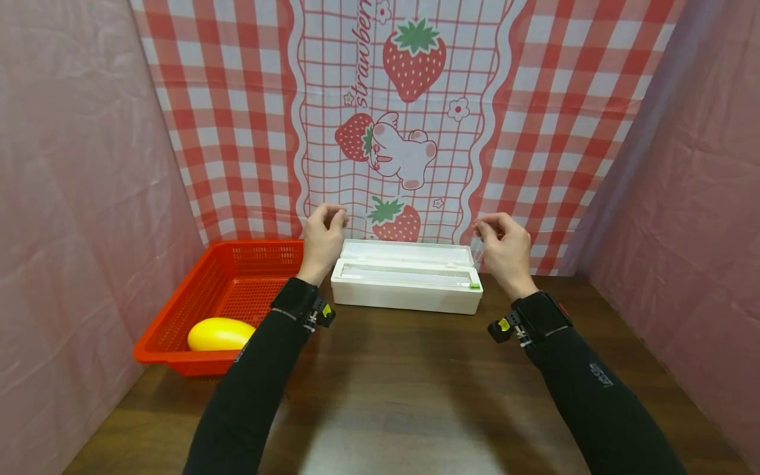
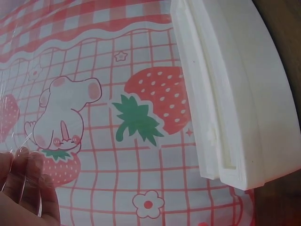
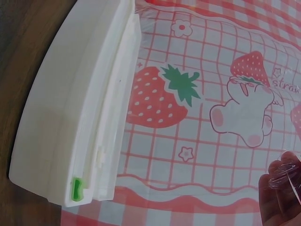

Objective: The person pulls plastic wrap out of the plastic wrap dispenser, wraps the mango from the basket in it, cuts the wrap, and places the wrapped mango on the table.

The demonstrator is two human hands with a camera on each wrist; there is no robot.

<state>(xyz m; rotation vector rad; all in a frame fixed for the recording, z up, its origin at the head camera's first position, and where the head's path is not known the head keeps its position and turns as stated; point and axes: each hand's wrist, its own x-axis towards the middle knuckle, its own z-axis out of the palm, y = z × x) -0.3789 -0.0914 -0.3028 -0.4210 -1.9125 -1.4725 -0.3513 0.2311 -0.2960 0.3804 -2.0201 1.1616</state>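
Backdrop cloth (image 1: 255, 165) reads "strawber…", rest cut off; lettering on right sleeve (image 1: 594, 409) too small to read
Left hand (image 1: 322, 241) and right hand (image 1: 507, 254), well apart, each pinching clear film (image 3: 283, 174)
White box (image 1: 406, 299) between them, lid (image 1: 410, 251) raised on far side
Red basket (image 1: 163, 330) left; wood tabletop (image 1: 410, 389) stretching near

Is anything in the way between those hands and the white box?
Nothing visible blocks the left hand or the right hand from the white box. There's just clear film, pinched in both hands. The red basket sits to the box's left.
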